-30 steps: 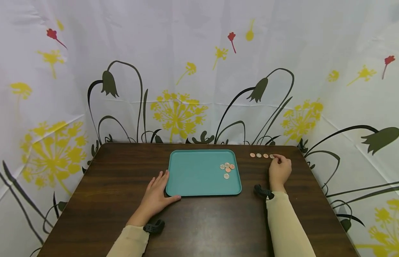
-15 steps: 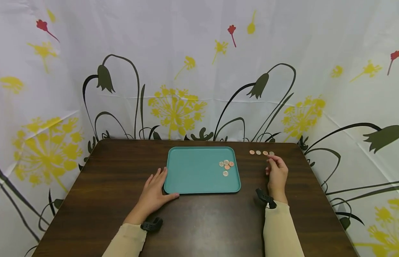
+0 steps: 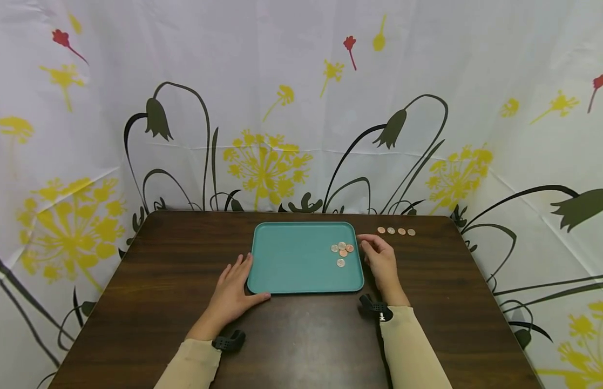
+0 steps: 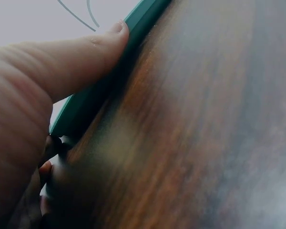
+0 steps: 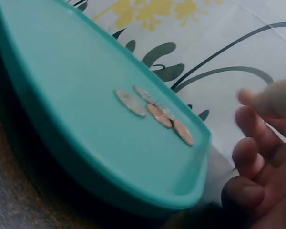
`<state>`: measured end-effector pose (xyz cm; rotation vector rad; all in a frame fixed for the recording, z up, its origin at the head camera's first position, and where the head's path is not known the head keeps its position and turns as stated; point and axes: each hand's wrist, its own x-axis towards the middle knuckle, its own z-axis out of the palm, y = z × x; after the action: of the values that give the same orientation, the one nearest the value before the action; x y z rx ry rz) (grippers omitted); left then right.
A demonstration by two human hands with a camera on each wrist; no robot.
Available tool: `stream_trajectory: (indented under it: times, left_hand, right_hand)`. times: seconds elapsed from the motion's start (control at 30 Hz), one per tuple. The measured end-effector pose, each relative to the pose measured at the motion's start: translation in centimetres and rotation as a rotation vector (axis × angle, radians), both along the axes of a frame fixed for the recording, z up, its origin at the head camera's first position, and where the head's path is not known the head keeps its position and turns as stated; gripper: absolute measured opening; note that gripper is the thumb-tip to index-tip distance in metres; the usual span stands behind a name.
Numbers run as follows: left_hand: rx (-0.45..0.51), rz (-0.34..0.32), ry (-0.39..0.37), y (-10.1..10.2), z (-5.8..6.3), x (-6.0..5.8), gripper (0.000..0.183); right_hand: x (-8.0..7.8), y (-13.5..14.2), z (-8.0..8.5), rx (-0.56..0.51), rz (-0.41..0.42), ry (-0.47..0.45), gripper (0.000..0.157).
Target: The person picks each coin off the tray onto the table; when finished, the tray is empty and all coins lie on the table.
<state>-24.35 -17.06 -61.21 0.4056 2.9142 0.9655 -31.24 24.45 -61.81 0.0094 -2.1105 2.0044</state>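
A teal tray lies on the dark wooden table, with several silver and copper coins in its right part. My left hand rests at the tray's left front corner, fingers spread; in the left wrist view the thumb lies along the tray's rim. My right hand hovers by the tray's right edge, its fingers loosely bent. In the right wrist view its fingertips are beside the tray, apart from the coins, and nothing shows between them.
A row of several coins, copper and silver by turns, lies to the right of the tray near the back edge of the table. Behind the table hangs a white curtain with a flower print.
My right hand has let go of the rightmost coin in the row and moved left to the tray's right edge. The left hand has stayed at the tray. The head view has shifted slightly.
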Motion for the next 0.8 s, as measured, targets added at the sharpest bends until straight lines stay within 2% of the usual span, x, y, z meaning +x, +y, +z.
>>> stream_trajectory:
  times: [0.2, 0.3, 0.6, 0.8]
  left_hand:
    - [-0.009, -0.001, 0.002, -0.05, 0.02, -0.11, 0.119]
    - [-0.009, 0.002, -0.003, -0.11, -0.17, -0.12, 0.12]
    - [-0.002, 0.001, -0.007, -0.07, -0.18, -0.08, 0.12]
    - [0.001, -0.002, -0.007, -0.1, -0.16, -0.03, 0.12]
  right_hand:
    - [-0.23, -0.34, -0.45, 0.433, 0.16, 0.006, 0.016]
    - [-0.11, -0.67, -0.2, 0.586, 0.23, 0.005, 0.012]
    - [0.04, -0.9, 0.1, 0.704, 0.245, -0.019, 0.014]
    - [-0.03, -0.92, -0.03, 0.737, 0.249, -0.023, 0.011]
